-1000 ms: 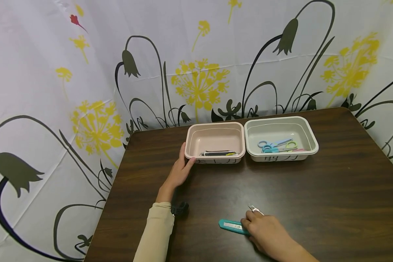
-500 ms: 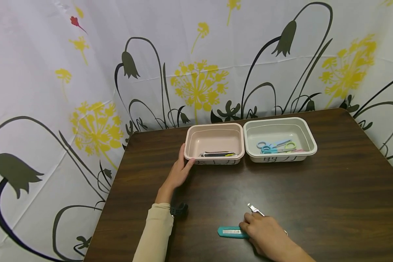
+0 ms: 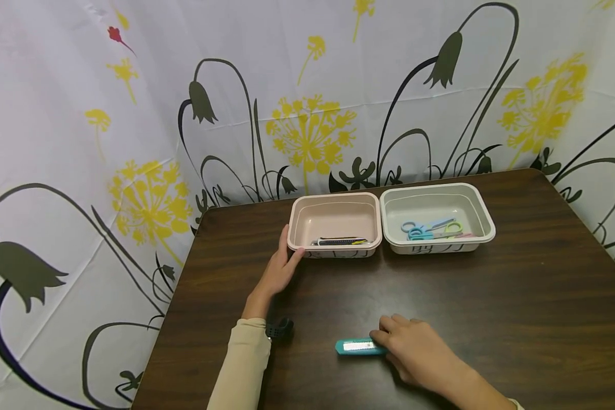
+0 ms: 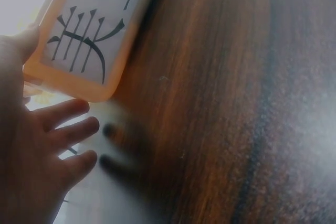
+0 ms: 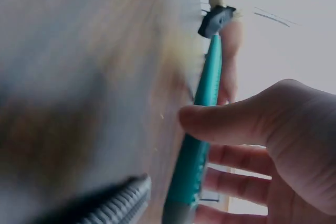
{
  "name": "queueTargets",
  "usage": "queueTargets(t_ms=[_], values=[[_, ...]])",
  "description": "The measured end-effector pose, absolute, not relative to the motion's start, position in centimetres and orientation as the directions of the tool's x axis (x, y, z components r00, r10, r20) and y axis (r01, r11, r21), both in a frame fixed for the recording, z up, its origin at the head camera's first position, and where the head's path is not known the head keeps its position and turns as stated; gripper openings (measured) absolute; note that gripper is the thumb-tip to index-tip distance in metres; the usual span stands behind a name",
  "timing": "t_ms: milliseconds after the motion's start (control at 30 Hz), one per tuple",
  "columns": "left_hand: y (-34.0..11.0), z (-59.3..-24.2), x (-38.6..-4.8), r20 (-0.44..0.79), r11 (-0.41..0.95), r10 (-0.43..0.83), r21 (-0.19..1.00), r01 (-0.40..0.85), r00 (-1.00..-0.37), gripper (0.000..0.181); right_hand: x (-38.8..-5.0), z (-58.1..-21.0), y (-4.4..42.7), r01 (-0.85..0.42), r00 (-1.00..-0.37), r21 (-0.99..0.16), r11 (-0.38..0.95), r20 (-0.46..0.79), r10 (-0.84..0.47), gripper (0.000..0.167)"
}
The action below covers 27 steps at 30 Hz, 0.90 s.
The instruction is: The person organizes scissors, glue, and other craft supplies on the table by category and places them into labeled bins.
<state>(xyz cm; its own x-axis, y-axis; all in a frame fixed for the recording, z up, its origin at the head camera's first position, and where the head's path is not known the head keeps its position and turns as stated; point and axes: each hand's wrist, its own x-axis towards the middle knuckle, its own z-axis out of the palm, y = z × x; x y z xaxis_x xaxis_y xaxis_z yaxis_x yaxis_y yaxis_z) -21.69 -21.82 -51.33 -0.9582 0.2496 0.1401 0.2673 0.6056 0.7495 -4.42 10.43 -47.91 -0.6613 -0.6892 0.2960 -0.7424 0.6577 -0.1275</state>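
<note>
My right hand (image 3: 415, 353) pinches a teal utility knife (image 3: 360, 347) near the front of the table. In the right wrist view the thumb lies across the teal handle (image 5: 210, 77), with the fingers behind it. Beside it, a dark ribbed object (image 5: 113, 205) shows blurred at the lower left; its kind cannot be told. My left hand (image 3: 278, 270) touches the near left corner of the pink bin (image 3: 338, 253), its fingers fairly straight along the side. The left wrist view shows the loosely spread fingers (image 4: 73, 129) next to the lettered bin.
Inside the pink bin lie a black cutter (image 3: 340, 241) and other slim items. To its right stands a whitish bin (image 3: 443, 247) holding several scissors (image 3: 425, 232). Both stand at the back edge of the brown table (image 3: 533, 319), before a flowered curtain (image 3: 307, 74).
The right hand and the teal utility knife have shifted slightly away from the front edge. A silver metal tool seen beyond the fingers earlier is now out of sight. The left hand stays put.
</note>
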Motion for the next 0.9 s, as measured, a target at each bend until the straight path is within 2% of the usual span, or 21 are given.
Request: queueTargets(t_ms=[533, 900], values=[[-22.0, -51.3, -21.5, 0.144, 0.607, 0.246, 0.748, 0.268, -0.958, 0.076, -13.2, -44.0, 12.9, -0.646, -0.726, -0.161, 0.746, 0.431, -0.536, 0.042], [-21.9, -51.2, -21.8, 0.161, 0.603, 0.264, 0.742, 0.293, -0.951, 0.077, -18.4, -43.2, 11.5, -0.603, -0.768, -0.133, 0.786, 0.362, -0.528, 0.034]])
